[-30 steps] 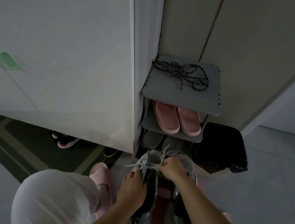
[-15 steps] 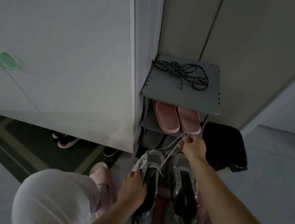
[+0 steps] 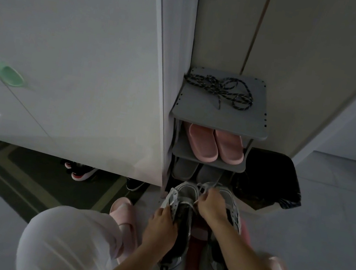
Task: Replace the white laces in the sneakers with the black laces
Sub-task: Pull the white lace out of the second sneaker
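A left hand [image 3: 162, 229] is gripping the sneaker [image 3: 167, 267] by its stiffer eyelet edge. Just beyond it, the right hand [image 3: 212, 205] is pinching the limp, light white lace [image 3: 201, 187], probably best drawn close to the eyelets. Black laces [image 3: 220, 90] are lying on the rack [image 3: 217, 118], well beyond both hands.

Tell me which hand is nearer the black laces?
Right. The right hand pinches a white lace at the sneaker's front, below the black laces; the left hand grips that sneaker farther back.
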Action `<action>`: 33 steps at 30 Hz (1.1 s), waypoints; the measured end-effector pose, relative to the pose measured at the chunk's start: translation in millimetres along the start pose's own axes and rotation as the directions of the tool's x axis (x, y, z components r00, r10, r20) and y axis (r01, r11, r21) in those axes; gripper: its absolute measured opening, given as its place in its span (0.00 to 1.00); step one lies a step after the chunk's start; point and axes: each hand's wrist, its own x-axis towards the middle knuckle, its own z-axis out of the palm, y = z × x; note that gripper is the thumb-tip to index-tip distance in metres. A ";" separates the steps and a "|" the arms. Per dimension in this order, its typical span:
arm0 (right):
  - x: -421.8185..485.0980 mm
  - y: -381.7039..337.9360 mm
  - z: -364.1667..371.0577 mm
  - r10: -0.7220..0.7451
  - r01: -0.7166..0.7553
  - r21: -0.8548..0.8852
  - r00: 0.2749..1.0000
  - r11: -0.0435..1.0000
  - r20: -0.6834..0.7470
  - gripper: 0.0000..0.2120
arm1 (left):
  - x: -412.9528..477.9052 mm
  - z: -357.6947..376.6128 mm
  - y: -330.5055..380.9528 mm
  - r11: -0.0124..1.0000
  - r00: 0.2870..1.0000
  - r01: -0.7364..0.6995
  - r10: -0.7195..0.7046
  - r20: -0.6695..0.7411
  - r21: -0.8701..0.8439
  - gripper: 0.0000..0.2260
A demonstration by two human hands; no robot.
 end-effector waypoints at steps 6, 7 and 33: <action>12.0 3.8 -20.0 0.180 -0.047 0.528 0.963 0.848 -0.203 0.04 | -0.3 0.8 -0.3 1.000 1.000 -0.002 0.002 0.001 -0.015 0.21; 13.3 4.3 -25.4 0.116 -0.027 0.450 0.978 0.893 -0.172 0.06 | 0.1 1.1 -0.9 1.000 1.000 -0.007 0.007 0.010 -0.016 0.21; -56.9 25.9 32.4 0.003 0.060 -0.244 0.968 0.968 0.249 0.17 | 66.3 -114.2 75.4 0.850 0.888 -0.292 0.071 -0.455 -0.438 0.06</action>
